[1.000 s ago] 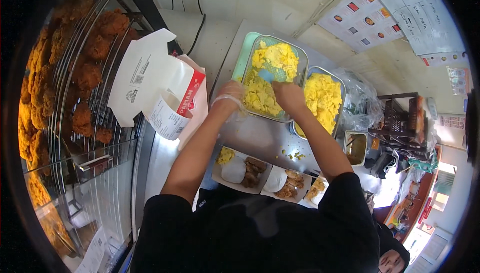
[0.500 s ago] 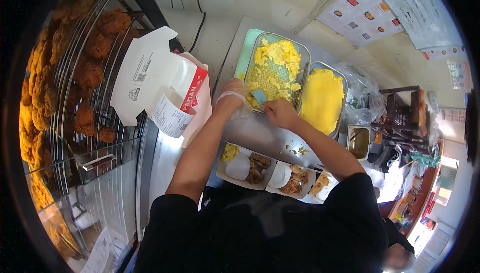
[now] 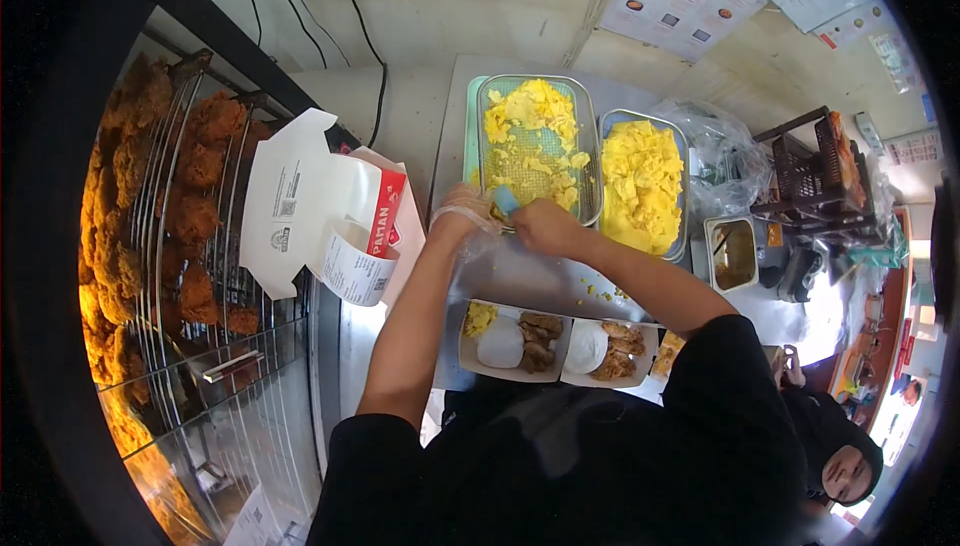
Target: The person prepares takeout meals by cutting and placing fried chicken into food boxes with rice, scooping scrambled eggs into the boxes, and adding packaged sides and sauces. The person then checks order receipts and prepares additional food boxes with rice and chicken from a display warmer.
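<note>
At the tray's near left corner, my left hand [image 3: 463, 214] wears a clear plastic glove, its fingers curled in beside the egg; whatever they hold is hidden. My right hand [image 3: 545, 228] grips a light blue spatula [image 3: 505, 199], the flat end tilted over the near edge of the wire mesh tray [image 3: 598, 171]. Yellow scrambled egg [image 3: 530, 111] is heaped at the tray's far end, with thinner bits nearer me. Close to my body stands a food box [image 3: 470, 356] with egg, a white mound like rice and browned meat. The box beside it [image 3: 645, 374] has a white mound and meat.
A second tray of egg [image 3: 642, 186] stands to the right, near a metal container [image 3: 732, 254] and plastic bags [image 3: 715, 151]. At left, an open carton [image 3: 300, 201] with a receipt [image 3: 357, 266] sits by a glass cabinet of fried chicken [image 3: 205, 211]. Another person [image 3: 845, 466] is at lower right.
The whole view has shifted, with the trays lower in the picture and more of the other person showing. My hands stay at the same tray corner, the spatula still in my right.
</note>
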A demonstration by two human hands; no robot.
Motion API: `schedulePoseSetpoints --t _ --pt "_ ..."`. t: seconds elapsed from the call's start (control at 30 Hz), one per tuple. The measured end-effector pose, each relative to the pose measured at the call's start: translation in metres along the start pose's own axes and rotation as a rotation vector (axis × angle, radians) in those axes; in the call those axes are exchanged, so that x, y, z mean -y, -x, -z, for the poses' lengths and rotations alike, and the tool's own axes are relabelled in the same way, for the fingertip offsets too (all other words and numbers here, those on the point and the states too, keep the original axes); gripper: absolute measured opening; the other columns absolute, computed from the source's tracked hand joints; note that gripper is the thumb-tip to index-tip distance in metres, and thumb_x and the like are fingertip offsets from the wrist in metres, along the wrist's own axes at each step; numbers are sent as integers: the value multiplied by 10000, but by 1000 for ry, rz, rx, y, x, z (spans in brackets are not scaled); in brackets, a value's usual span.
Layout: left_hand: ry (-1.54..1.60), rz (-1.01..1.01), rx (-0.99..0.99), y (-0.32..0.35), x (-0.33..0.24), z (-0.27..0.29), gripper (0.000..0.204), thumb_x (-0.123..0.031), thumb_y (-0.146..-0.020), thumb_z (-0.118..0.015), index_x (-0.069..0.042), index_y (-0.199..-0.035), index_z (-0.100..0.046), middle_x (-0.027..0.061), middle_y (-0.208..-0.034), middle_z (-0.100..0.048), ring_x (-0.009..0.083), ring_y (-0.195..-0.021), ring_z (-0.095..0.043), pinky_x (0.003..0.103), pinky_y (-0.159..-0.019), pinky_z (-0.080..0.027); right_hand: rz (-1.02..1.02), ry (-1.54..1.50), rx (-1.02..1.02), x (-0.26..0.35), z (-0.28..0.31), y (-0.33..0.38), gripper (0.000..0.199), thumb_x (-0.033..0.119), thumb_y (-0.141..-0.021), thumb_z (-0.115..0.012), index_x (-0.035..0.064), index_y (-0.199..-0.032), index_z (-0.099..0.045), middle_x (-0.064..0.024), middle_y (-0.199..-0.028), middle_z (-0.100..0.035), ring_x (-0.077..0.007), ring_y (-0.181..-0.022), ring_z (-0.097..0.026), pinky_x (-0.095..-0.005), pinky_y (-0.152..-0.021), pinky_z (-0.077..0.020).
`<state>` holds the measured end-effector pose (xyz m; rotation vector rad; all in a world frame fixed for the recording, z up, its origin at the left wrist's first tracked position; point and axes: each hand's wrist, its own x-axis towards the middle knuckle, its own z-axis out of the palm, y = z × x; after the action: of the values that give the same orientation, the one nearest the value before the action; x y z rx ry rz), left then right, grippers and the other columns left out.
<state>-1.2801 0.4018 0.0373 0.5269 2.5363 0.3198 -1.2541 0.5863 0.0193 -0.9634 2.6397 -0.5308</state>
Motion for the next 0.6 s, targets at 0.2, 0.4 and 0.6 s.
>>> schedulePoseSetpoints --t 0.2,0.4,0.6 --pt "98 70 -50 11 -9 2 416 -333 -646 -717 -37 -932 -658 198 -919 -636 340 -881 -616 383 -776 -498 -173 -758 142 -40 28 1 175 156 -834 -564 34 -900 -669 -2 -524 -463 -122 -425 -395 -294 -430 -346" --pt "109 256 -114 11 -40 20 243 -232 -757 -595 -42 -891 -666 206 -927 -633 330 -892 -623 406 -760 -504 -475 -1316 440 -46 48 0 203 167 -884 -529 32 -985 -642 74 -538 -346 -28 -426 -271 -201 -372 -219" --pt "122 104 -371 26 -47 54 254 -236 -832 -508 -37 -902 -649 226 -945 -618 368 -916 -601 437 -796 -482 -497 -1228 190 -43 93 27 217 153 -878 -510 22 -1008 -624 70 -541 -352 -34 -415 -284 -194 -365 -221"
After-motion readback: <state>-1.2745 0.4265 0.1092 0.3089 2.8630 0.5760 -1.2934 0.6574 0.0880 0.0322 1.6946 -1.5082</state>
